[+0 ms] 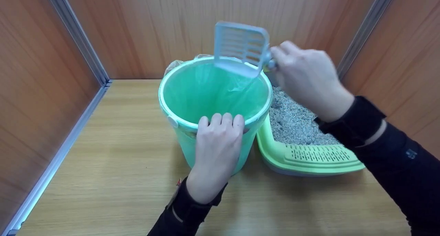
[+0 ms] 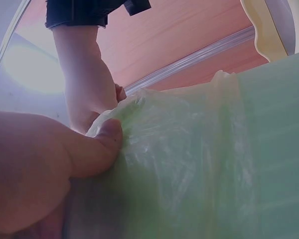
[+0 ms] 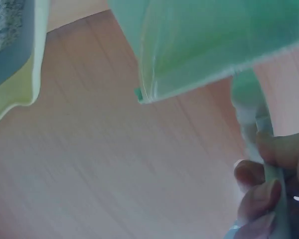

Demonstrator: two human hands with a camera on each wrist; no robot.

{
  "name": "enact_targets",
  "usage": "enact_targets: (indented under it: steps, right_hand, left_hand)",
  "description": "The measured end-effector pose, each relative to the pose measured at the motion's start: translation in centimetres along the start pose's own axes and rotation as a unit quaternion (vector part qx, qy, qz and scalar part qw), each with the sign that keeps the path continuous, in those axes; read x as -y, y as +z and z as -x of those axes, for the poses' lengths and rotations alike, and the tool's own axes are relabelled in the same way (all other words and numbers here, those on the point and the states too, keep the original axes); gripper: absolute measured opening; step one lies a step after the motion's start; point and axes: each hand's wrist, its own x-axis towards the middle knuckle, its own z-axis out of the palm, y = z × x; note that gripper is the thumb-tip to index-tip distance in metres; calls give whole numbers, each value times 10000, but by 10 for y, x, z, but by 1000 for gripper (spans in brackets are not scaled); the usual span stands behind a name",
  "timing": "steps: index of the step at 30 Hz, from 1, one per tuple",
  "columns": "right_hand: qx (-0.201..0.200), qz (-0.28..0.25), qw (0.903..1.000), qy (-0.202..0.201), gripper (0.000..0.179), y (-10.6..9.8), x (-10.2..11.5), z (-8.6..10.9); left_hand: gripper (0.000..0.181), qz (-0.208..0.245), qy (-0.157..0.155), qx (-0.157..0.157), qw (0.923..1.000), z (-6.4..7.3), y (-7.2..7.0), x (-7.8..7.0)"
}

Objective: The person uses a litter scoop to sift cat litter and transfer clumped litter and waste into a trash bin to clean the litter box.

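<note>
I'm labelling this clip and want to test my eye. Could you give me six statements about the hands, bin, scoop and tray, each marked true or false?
1. The right hand holds the scoop. True.
2. The left hand grips the bin at its near edge. True.
3. In the head view, the tray is right of the bin. True.
4. The scoop lies in the tray. False: it is raised clear of it.
5. The tray is empty. False: it holds grey litter.
6. The bin has no liner. False: a see-through bag lines it.
</note>
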Motion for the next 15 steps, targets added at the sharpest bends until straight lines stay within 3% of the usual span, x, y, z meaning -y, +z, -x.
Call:
enact_targets:
  steps: [3, 5, 8, 10, 15]
  right_hand:
    - [320, -185, 9949, 938, 32, -16, -19, 1]
    - [697, -318, 9837, 1627, 36, -26, -35, 2]
    - [1346, -397, 9617, 2356, 39, -37, -57, 7]
    - [1847, -390, 9481, 2560, 43, -37, -71, 11]
    - [3265, -500, 9097, 2517, 46, -22, -96, 24]
  left_hand:
    - [43, -38, 3, -131, 9999, 0, 0, 0]
    - [44, -30, -2, -152, 9999, 1, 0, 0]
    - [42, 24, 0, -102, 9999, 1, -1, 1]
    - [41, 26, -4, -71, 10000, 0, -2, 2]
    - [39, 31, -16, 10, 10000, 1, -3, 2]
